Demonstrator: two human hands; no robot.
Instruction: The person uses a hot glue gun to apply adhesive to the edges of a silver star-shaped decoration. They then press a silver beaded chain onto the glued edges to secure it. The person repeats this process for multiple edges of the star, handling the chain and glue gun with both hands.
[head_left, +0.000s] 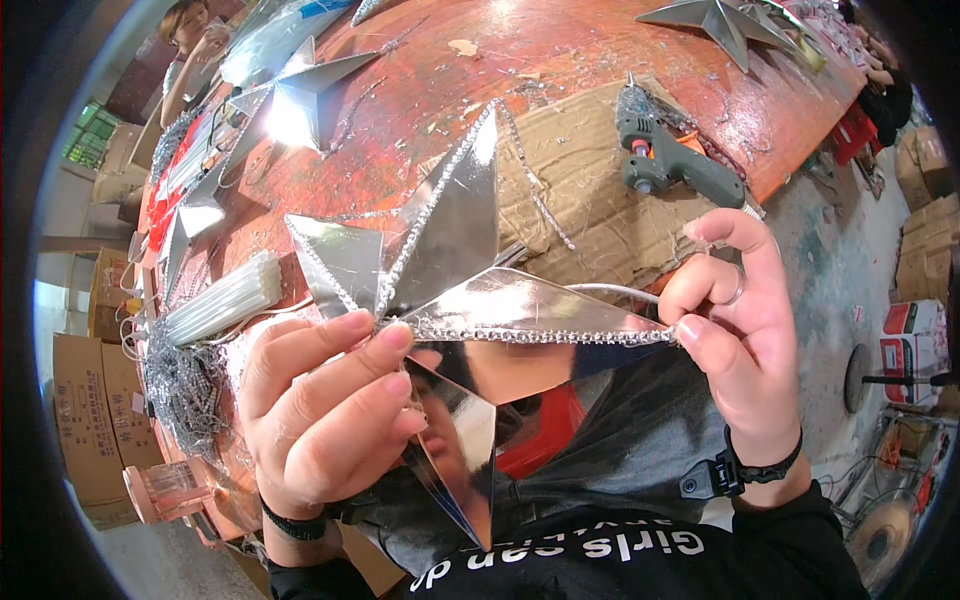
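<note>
A large mirror-silver folded star (455,230) is held up in front of me, tilted, above my lap. Sparkling rhinestone trim (540,337) runs along the ridge of the arm that points right, and more trim edges the upper arms. My left hand (335,410) is closed, with thumb and fingers pinching the star near its centre. At the tip of the right-pointing arm, my right hand (745,320) pinches the trim's end between thumb and finger, its index finger raised. A lower arm of the star hangs down and mirrors its surroundings.
A grey glue gun (685,160) lies on cardboard (590,150) on the red table (430,90). Glue sticks (225,295) and a heap of silver trim (185,395) sit at left. Other stars (305,90) lie further back. A person (190,50) is at the far left.
</note>
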